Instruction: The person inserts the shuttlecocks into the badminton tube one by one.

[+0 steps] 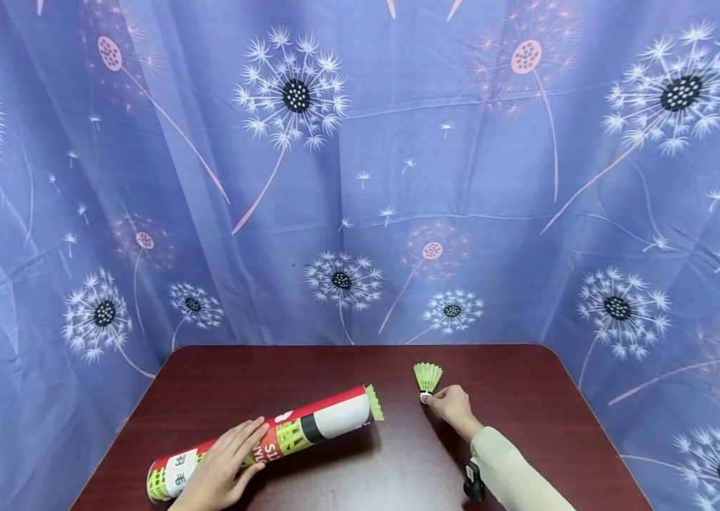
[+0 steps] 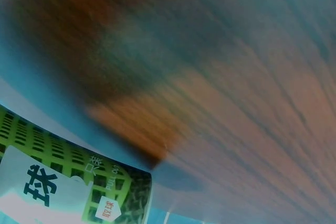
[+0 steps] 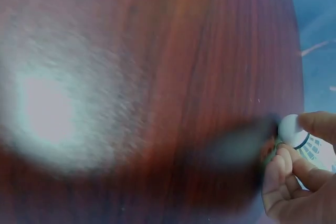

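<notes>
My left hand (image 1: 226,461) grips a red, white and green shuttlecock tube (image 1: 341,413) from above, fingers over its top and thumb along the near side. The tube slants across the left half of the table, one end pointing right. Green shuttlecock feathers (image 1: 374,403) stick out of that end. The tube's printed other end (image 2: 47,182) appears in the left wrist view, where the hand is out of sight. Right of the tube, my right hand (image 1: 452,408) pinches a yellow-green shuttlecock (image 1: 427,376) by its white base (image 3: 290,129), feathers pointing away from me.
A dark red wooden table (image 1: 238,376) lies under both hands, with light glaring off its surface. Blue curtains (image 1: 360,177) with dandelion prints hang behind it and at both sides. A small black device (image 1: 473,482) is strapped at the right wrist.
</notes>
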{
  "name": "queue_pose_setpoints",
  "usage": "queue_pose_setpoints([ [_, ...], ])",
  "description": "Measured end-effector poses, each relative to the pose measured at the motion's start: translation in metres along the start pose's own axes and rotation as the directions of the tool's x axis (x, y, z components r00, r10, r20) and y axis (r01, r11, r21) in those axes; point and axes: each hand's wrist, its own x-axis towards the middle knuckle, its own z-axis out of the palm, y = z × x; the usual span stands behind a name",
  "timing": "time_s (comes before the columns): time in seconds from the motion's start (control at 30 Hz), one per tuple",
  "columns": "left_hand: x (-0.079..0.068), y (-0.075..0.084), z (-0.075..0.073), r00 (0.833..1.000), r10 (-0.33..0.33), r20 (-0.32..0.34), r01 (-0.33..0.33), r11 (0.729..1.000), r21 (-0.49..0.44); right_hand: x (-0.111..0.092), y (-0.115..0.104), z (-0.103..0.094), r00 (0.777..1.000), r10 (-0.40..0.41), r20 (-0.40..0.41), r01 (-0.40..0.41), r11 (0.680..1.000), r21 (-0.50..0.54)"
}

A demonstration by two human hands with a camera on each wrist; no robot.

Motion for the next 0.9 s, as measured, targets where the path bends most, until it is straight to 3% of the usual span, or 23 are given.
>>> queue_pose_setpoints([
  [0.23,0.001,0.0,-0.001,1.0,0.004,0.009,-0.004,1.0,-0.009,-0.004,-0.001,-0.009,0.998,-0.051,0.039,0.05,0.998,0.025],
  [0.33,0.001,0.0,-0.002,1.0,-0.001,0.015,0.002,1.0,-0.007,0.004,0.0,-0.022,0.997,-0.063,0.037,0.062,0.998,0.027],
  [0.43,0.0,0.001,-0.002,1.0,-0.015,0.02,0.015,1.0,-0.001,0.019,0.003,-0.034,0.992,-0.128,-0.002,0.128,0.991,0.043],
  [0.53,0.0,0.001,-0.002,1.0,-0.02,0.024,0.02,1.0,-0.002,0.034,0.005,-0.039,0.967,-0.253,-0.006,0.253,0.964,0.08],
  [0.67,0.0,0.0,-0.001,1.0,-0.011,0.027,0.012,1.0,-0.008,0.045,0.009,-0.04,0.922,-0.383,0.064,0.37,0.917,0.15],
  [0.8,-0.002,0.0,-0.002,0.999,-0.024,0.041,0.024,1.0,-0.002,0.047,0.013,-0.037,0.908,-0.396,0.132,0.367,0.908,0.199],
  [0.9,-0.004,0.0,-0.003,0.998,-0.034,0.051,0.034,0.999,0.002,0.046,0.016,-0.035,0.916,-0.372,0.15,0.337,0.917,0.215],
])
